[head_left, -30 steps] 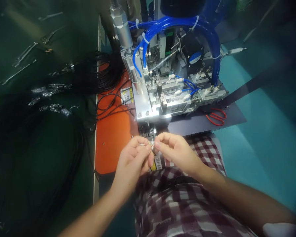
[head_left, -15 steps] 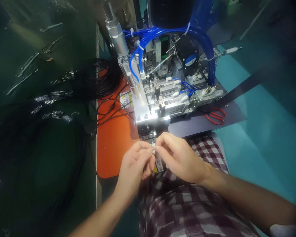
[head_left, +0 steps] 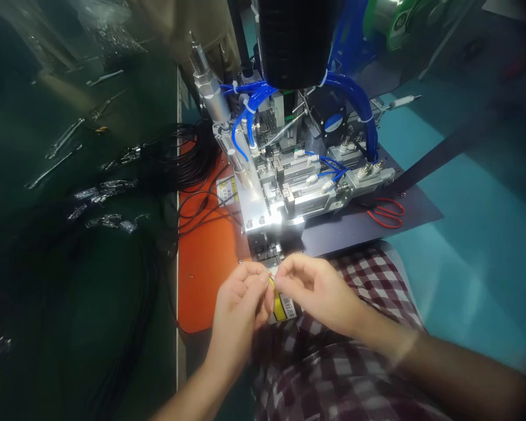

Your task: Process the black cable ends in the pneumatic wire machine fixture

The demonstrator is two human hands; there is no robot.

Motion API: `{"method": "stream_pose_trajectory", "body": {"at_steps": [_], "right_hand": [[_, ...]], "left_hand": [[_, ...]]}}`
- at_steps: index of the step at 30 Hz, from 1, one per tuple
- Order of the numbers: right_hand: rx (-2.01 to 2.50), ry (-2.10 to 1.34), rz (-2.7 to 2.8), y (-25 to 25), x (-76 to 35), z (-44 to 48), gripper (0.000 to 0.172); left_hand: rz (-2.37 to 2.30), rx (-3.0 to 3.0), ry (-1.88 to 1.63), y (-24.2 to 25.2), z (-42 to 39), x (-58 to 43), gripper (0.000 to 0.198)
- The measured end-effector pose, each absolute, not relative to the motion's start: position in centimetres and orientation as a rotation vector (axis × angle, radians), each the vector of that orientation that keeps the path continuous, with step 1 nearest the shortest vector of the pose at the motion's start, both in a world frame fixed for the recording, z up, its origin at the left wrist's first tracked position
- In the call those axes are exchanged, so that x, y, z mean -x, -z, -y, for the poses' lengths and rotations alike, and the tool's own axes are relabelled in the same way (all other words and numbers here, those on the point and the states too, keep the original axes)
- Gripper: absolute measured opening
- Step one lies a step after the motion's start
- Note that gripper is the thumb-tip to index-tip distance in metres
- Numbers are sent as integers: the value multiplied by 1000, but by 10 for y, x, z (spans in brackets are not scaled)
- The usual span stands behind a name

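Note:
My left hand [head_left: 241, 301] and my right hand [head_left: 313, 286] meet in a pinch just below the front of a small metal machine [head_left: 284, 193]. Between the fingertips sits a tiny shiny part [head_left: 272, 272], too small to name. Both hands have their fingers curled tight round it. Under them lies a yellow and white label [head_left: 283, 307] on the machine's front. The hands hover above an orange base plate [head_left: 206, 263] and my checked lap [head_left: 333, 356].
Blue air hoses [head_left: 350, 93] loop over the machine. Red-handled scissors [head_left: 388, 211] lie on the dark mat to the right. Coils of black cable [head_left: 175, 152] with shiny connector ends [head_left: 100, 193] cover the dark bench on the left. The floor on the right is teal.
The view has tilted, so the machine and hands sit lower in the picture. The two hands stay pinched together on the tiny part with small finger shifts.

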State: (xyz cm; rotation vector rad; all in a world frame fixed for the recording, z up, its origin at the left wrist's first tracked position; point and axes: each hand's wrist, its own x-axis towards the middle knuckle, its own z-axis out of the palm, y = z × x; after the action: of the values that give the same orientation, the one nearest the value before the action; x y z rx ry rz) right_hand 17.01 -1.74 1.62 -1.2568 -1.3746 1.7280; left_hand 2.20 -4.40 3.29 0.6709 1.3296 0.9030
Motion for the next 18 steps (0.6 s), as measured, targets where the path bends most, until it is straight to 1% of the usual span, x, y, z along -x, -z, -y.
{"method": "stream_pose_trajectory", "body": {"at_steps": [4,7,12,16,18], "right_hand": [[1281,-1605,1371,-16,-169,15,12],[1298,-1642,1335,-16,-171,10,11],[1286,-1727,1387,-18,-171,6,18],[1263,-1672,1411,-18,-168,5,12],[1250,-1663,1445,-19,-168,2,12]], "left_hand": [[-1330,-695,-892,-34,44,-21,19],[-1334,-699,-884,-37,45,-21,20],[-1342,-712,-868,-35,43,-21,19],[-1341,-759,-838,-32,41,-20,20],[-1355,-783,-809,-33,40,-19,21]]}}
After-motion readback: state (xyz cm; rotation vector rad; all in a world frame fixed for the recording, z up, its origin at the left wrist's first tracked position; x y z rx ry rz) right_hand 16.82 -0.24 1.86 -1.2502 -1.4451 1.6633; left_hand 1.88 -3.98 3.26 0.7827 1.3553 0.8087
